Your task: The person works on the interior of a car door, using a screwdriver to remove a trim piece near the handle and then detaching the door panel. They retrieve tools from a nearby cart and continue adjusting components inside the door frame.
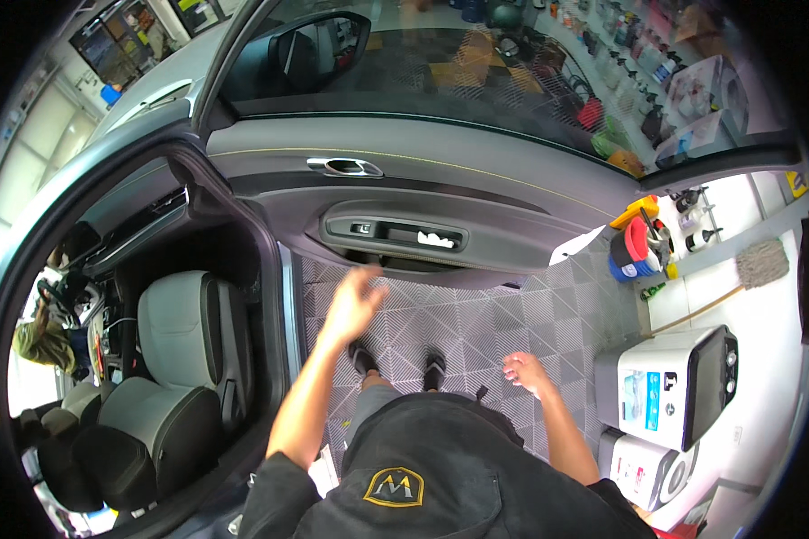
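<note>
My left hand is raised just below the armrest of the open car door, close to the dark lower door pocket. Its fingers are spread, slightly blurred, and hold nothing that I can see. In the armrest's pull recess lies a crumpled white item, beside a window switch. Out to the right, my right hand hangs over the tiled floor. Those fingers bend loosely and stand apart, with nothing visible in them. A chrome door handle sits higher on the panel.
A grey car seat shows through the doorway at left, with another person beyond the cabin. Two stacked white-and-black machines stand at right. Behind them are a mop and a red-and-blue bucket.
</note>
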`<action>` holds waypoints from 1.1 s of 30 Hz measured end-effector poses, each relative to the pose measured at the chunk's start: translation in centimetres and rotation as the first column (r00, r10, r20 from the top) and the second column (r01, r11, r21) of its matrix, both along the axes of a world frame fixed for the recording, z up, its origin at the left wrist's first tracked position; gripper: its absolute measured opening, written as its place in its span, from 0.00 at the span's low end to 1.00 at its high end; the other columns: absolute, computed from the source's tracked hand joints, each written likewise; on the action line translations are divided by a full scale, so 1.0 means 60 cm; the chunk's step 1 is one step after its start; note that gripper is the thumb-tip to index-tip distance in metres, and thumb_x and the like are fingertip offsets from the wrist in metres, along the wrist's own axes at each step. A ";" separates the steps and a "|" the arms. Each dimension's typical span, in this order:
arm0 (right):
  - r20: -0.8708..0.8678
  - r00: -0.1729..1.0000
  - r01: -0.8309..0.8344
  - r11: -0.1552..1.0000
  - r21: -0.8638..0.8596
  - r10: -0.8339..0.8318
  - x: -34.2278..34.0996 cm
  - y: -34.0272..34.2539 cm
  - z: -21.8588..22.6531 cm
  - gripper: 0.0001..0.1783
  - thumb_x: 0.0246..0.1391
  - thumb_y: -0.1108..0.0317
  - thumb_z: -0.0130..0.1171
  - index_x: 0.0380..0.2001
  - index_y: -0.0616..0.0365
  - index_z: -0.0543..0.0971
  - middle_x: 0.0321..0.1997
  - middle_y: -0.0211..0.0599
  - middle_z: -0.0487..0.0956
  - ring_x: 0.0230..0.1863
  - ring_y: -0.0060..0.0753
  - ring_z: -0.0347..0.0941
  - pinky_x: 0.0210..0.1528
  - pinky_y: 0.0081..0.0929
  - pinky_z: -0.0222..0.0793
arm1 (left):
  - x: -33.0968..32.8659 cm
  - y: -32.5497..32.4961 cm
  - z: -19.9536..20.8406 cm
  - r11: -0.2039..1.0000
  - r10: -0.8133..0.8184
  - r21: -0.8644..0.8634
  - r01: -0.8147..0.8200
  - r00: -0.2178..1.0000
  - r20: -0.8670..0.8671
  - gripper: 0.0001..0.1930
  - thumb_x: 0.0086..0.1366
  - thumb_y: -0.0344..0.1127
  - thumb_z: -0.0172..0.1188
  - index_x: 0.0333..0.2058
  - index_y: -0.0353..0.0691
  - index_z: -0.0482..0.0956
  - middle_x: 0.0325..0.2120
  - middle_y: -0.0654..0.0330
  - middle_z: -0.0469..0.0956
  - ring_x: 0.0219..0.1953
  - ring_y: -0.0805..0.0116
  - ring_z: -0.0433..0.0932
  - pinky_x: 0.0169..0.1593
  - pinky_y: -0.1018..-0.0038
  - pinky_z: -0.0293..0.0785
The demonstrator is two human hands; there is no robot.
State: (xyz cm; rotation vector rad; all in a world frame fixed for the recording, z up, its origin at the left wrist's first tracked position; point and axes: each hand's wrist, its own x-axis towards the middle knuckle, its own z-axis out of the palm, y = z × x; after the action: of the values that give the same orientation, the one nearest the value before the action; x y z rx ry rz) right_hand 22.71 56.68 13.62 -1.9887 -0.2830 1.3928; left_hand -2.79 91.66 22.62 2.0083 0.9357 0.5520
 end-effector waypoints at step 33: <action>0.281 0.584 0.810 0.572 -0.132 -0.762 -0.629 -0.388 -0.141 0.19 0.60 0.56 0.51 0.44 0.55 0.83 0.30 0.38 0.84 0.30 0.31 0.82 0.33 0.31 0.78 | 0.038 0.175 0.034 0.918 0.377 -0.092 -0.385 0.778 0.502 0.11 0.59 0.34 0.56 0.38 0.35 0.77 0.29 0.54 0.77 0.28 0.62 0.76 0.34 0.66 0.76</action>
State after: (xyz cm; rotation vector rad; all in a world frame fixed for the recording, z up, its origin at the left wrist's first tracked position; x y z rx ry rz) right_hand -15.03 33.43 5.18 -2.0327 0.6932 0.6453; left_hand -0.52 102.15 24.69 1.5494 0.9967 1.2559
